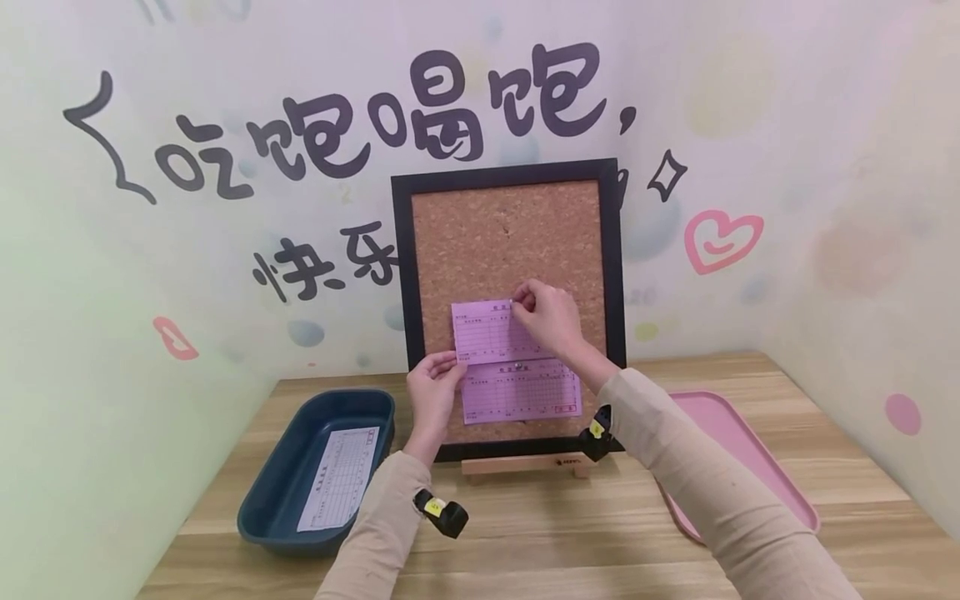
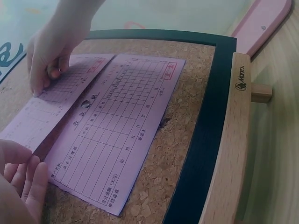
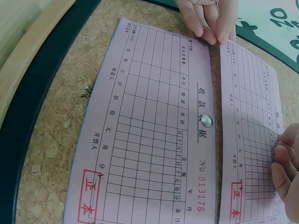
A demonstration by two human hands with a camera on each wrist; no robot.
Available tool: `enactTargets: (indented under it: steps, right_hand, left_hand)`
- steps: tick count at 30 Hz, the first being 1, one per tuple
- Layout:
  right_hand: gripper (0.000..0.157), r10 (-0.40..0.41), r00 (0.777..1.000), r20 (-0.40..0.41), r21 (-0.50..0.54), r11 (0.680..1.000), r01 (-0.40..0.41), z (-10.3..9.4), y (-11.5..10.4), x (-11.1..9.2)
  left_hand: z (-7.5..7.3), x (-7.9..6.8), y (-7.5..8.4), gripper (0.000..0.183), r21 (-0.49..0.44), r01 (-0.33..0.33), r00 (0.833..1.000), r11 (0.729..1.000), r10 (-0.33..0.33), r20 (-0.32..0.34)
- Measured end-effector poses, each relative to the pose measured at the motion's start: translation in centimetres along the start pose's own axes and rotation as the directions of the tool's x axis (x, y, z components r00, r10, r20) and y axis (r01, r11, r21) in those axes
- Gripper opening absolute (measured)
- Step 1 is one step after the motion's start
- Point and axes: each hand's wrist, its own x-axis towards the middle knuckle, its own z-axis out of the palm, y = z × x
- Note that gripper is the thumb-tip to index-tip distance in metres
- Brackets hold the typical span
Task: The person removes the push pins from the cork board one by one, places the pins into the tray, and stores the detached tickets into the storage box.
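Observation:
Two pink receipt slips lie one above the other on a black-framed corkboard (image 1: 508, 242). A silver thumbtack (image 3: 206, 121) fixes the top middle of the lower receipt (image 2: 119, 126). My left hand (image 1: 433, 392) pinches the bottom left corner of the upper receipt (image 1: 480, 333) between thumb and fingers. At that slip's top edge, near the middle, my right hand (image 1: 551, 321) has curled fingers, with a small pale tack-like thing at the fingertips, mostly hidden by them. A narrow gap of cork shows between the slips in the right wrist view.
The board leans on a wooden easel (image 1: 517, 464) on the wooden table (image 1: 510, 533). To its left stands a dark blue tray (image 1: 258, 500) with a white receipt (image 1: 337, 479) inside. A pink tray (image 1: 738, 433) lies to the right, partly behind my right sleeve. Behind is a lettered wall (image 1: 315, 58).

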Motion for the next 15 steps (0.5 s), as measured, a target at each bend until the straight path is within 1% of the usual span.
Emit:
enactTargets:
  steps: [9, 15]
  right_hand:
    - [0.007, -0.015, 1.0, -0.005, -0.006, 1.0, 0.015, -0.03, 0.14, -0.03]
    - [0.008, -0.029, 1.0, -0.009, -0.01, 1.0, 0.029, 0.07, 0.23, -0.07]
  left_hand:
    - [0.0, 0.23, -0.24, 0.019, 0.006, 0.018, 1.0, 1.0, -0.018, 0.016]
    - [-0.11, 0.23, -0.17, 0.018, 0.006, -0.003, 1.0, 1.0, 0.003, 0.026]
